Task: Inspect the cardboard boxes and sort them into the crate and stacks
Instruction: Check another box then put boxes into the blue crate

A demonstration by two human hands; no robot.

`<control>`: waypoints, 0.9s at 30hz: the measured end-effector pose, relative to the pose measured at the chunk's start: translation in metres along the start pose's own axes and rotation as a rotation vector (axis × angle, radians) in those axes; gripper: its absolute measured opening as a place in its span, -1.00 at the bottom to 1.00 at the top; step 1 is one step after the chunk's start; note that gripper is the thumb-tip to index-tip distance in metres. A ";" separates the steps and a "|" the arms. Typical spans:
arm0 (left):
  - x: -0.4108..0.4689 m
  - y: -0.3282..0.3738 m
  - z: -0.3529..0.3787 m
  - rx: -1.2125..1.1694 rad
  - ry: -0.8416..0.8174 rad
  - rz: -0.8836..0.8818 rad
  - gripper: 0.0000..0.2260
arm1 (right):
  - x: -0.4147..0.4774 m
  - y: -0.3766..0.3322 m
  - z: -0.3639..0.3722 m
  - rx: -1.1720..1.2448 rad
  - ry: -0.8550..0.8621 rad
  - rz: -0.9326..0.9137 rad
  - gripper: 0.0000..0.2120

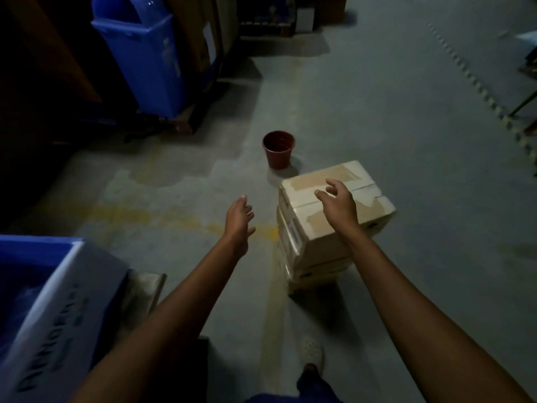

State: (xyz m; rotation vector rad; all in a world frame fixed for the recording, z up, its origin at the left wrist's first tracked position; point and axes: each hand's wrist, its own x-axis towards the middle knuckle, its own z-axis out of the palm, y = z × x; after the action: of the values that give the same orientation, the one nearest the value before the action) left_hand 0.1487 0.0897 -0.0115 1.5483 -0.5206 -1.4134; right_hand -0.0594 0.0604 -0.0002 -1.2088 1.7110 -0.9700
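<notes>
A stack of taped cardboard boxes [319, 245] stands on the grey floor right of centre, its top box [366, 181] sealed with brown tape. Over that top box hovers my right hand [338, 202], fingers spread and loosely bent, holding nothing. My left hand [239, 221] reaches forward in the air just left of the stack, fingers relaxed, empty. A blue crate [55, 312] with a pale rim sits at the lower left.
A small brown plastic pot [278, 149] stands on the floor just behind the stack. A blue bin [145, 59] on a pallet is at the back left. Dark shelving fills the left side. My foot [312, 350] is below the stack.
</notes>
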 end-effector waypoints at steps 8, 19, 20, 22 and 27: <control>0.046 -0.045 0.114 0.051 0.080 -0.180 -0.53 | 0.121 0.099 -0.103 -0.237 -0.015 0.249 -0.43; 0.031 -0.062 0.142 0.033 0.141 -0.196 -0.59 | 0.136 0.121 -0.123 -0.181 -0.119 0.321 -0.29; 0.026 -0.061 0.133 0.035 0.159 -0.146 -0.60 | 0.130 0.114 -0.120 -0.169 -0.115 0.277 -0.30; 0.014 -0.059 0.109 0.050 0.200 -0.032 -0.63 | 0.113 0.098 -0.111 -0.156 -0.101 0.180 -0.31; -0.055 -0.072 0.035 0.063 0.385 0.204 -0.64 | 0.043 0.061 -0.067 -0.109 -0.127 0.002 -0.31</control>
State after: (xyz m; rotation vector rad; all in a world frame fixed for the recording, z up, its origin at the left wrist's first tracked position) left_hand 0.0825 0.1556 -0.0386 1.7131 -0.4746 -0.9235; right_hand -0.1507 0.0427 -0.0385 -1.3110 1.6819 -0.7896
